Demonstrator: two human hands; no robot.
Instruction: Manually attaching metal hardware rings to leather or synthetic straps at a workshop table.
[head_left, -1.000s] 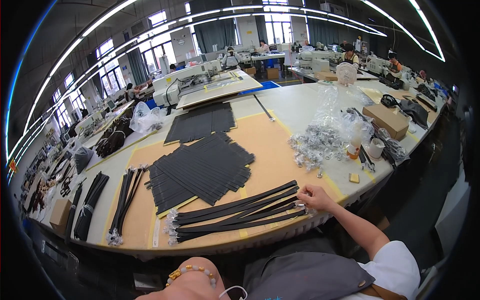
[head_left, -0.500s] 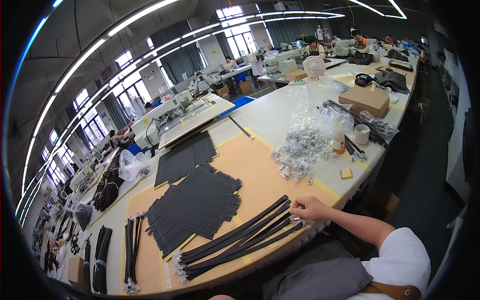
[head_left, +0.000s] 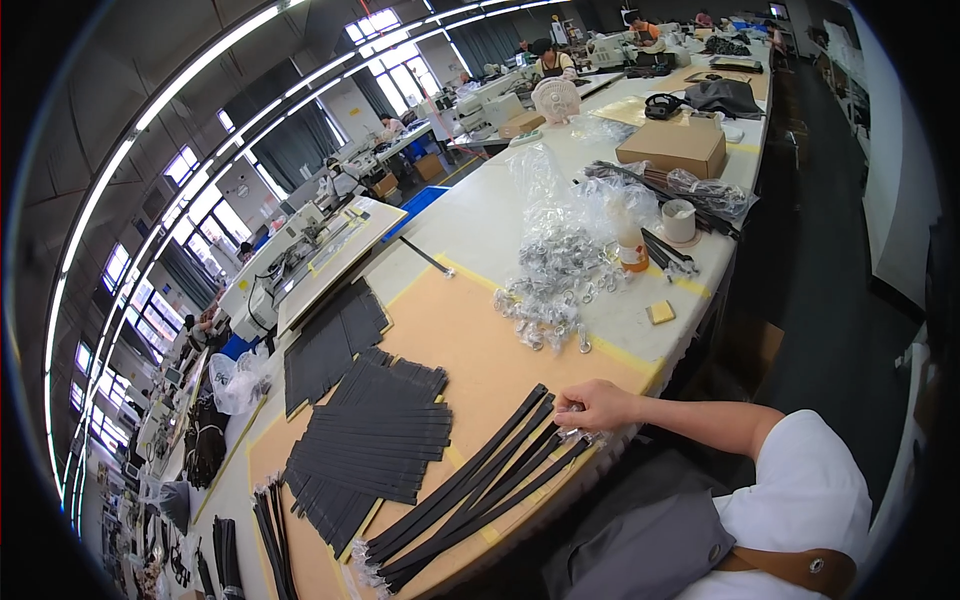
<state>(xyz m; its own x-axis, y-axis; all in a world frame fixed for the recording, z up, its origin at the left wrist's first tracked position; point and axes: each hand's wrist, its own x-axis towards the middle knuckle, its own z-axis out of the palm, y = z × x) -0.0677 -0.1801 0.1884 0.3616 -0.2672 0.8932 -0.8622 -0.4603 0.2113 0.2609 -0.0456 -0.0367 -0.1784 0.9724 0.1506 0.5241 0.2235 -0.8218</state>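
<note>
Black straps are laid side by side on the table, just right of the fanned strip stack and nearer the wearer. Over their right-hand ends the right hand is held, fingers curled; whether anything is gripped cannot be told, nor can the left hand's state. Clear-wrapped fittings are heaped beyond the stack, to its right.

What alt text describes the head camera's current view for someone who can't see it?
A person's right hand has its fingers closed on a small shiny piece at the ends of long black straps on a pale worktable. Up and left of these lie stacked black strips; beyond the hand are a heap of clear-wrapped metal pieces and a cardboard box.
</note>
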